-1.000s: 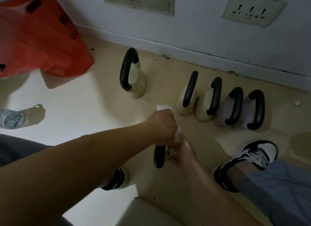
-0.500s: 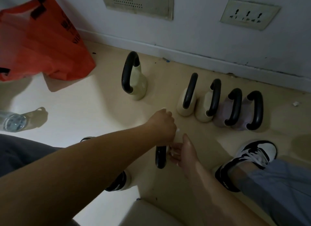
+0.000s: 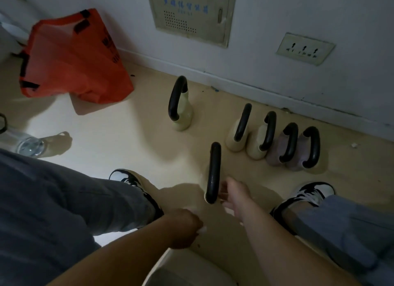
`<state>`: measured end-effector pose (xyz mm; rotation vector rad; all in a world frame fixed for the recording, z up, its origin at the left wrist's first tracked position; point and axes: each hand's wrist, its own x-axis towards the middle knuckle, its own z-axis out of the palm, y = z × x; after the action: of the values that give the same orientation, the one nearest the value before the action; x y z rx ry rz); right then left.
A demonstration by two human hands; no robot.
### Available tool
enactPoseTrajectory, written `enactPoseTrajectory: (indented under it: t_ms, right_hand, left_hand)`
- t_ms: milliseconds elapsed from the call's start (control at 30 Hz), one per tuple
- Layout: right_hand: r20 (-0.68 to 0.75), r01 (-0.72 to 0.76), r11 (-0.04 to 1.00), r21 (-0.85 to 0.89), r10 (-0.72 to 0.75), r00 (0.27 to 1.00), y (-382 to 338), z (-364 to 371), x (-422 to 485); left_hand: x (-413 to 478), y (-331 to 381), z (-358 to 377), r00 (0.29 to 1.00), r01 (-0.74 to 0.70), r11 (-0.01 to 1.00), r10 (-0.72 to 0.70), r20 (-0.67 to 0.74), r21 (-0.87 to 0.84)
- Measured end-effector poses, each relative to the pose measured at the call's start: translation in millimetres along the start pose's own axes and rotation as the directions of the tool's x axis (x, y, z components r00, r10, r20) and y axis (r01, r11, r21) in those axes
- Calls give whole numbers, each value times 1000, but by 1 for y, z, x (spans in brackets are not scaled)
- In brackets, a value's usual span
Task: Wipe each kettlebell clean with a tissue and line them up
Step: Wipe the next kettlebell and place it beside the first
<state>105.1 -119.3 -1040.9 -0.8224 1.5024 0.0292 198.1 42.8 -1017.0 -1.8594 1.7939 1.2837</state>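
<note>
A kettlebell with a black handle (image 3: 213,172) stands on the floor between my feet, its pale body mostly hidden under the handle. My right hand (image 3: 233,195) touches its right side with loosely spread, blurred fingers. My left hand (image 3: 183,229) is a fist just below and left of it, gripping a white tissue (image 3: 202,229) that peeks out. A tall cream kettlebell (image 3: 181,108) stands alone further back. To the right, by the wall, stands a row of two cream kettlebells (image 3: 236,136) (image 3: 259,146) and two mauve ones (image 3: 282,151) (image 3: 303,155).
An orange bag (image 3: 70,57) lies at the back left and a water bottle (image 3: 27,146) at the left edge. My shoes (image 3: 131,179) (image 3: 311,193) flank the near kettlebell. A wall with a socket (image 3: 304,49) runs behind the row. A pale object (image 3: 187,268) sits below my hands.
My left hand has pulled back off the near kettlebell toward me with the tissue, uncovering the handle. My right hand stays at the kettlebell's side.
</note>
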Motion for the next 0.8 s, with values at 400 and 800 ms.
enactPoseTrajectory:
  t_ms: [400,800]
  right_hand:
    - [442,444,895,50,-418,794,-61,-26,-71]
    - [305,564,806,-177,-500,810,-65,-31,-60]
  left_hand:
    - [-13,6,-119,865,-357,117,-332,-375,-927]
    - [0,-3,-126,744,-434,267,-433,-509,-861]
